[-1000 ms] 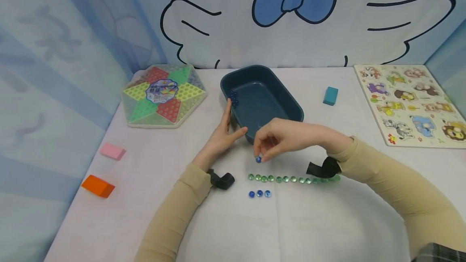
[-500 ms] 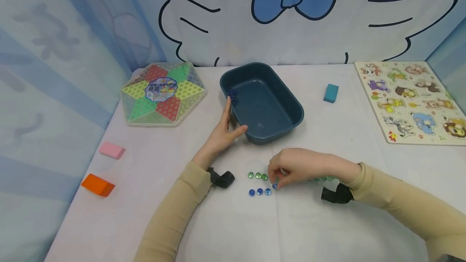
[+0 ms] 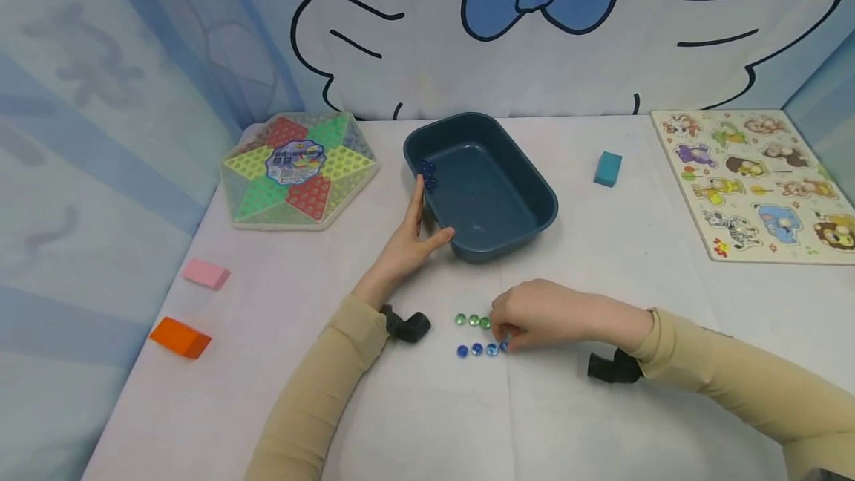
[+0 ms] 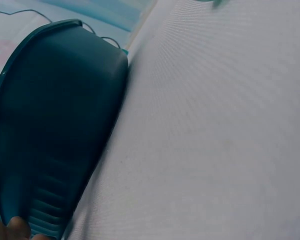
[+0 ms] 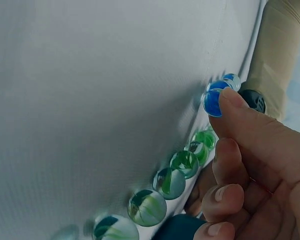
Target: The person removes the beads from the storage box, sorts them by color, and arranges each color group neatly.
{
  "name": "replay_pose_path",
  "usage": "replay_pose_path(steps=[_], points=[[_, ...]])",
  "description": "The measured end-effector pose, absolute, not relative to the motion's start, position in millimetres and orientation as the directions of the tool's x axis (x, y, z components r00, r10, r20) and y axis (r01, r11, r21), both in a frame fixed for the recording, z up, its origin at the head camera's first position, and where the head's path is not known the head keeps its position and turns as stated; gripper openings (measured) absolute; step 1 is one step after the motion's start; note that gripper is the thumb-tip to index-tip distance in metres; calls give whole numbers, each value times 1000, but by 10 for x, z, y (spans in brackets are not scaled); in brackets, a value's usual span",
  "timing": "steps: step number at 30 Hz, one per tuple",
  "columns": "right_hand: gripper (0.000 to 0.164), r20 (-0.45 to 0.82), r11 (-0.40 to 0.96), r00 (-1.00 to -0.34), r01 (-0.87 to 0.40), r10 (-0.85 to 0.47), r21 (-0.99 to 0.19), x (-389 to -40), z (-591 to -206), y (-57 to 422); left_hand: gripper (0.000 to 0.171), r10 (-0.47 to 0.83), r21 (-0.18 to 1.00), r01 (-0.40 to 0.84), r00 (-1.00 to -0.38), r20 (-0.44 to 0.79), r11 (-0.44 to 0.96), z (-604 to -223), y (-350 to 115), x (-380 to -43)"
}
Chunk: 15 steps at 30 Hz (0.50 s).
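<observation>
My right hand (image 3: 544,315) pinches a blue marble (image 5: 214,103), which sits at the right end of a short row of blue marbles (image 3: 477,349). Its thumb (image 5: 235,102) shows against the marble, while the index fingertip is hidden. Just beyond that row runs a line of green marbles (image 3: 473,320), partly covered by the right hand. The left hand (image 3: 404,247) rests on the near left side of a dark teal basin (image 3: 508,169), thumb and forefinger spread and straight. Several dark blue marbles (image 3: 427,175) lie inside the basin at its left wall.
A hexagonal Chinese checkers box (image 3: 298,173) lies back left. Pink (image 3: 205,274) and orange blocks (image 3: 180,338) are on the left of the white-covered table (image 3: 414,421). A teal block (image 3: 608,168) and an animal puzzle board (image 3: 755,184) are back right.
From beside the basin's near edge, my right hand has moved toward me and slightly right, bringing the blue marble down to the blue row's end. The left hand stays at the basin.
</observation>
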State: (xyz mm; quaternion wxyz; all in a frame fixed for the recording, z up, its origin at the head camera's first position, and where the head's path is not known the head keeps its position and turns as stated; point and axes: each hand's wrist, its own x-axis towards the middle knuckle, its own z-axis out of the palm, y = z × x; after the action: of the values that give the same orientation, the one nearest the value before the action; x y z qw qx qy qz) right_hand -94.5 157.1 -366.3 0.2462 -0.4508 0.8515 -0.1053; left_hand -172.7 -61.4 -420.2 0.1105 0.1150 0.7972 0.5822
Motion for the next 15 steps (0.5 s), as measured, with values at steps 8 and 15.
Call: replay_pose_path(steps=[8,15], points=[[7,-308,561,-470,-720,-827,-409,-919,-3705,1572,95,326,956,55,-944,-44,288,-4205,-621,-1740],[8,-286,545,-464,-732,-838,-408,-912,-3712,1579,94,337,961,-9,-936,-106,278,-3972,-612,-1631]])
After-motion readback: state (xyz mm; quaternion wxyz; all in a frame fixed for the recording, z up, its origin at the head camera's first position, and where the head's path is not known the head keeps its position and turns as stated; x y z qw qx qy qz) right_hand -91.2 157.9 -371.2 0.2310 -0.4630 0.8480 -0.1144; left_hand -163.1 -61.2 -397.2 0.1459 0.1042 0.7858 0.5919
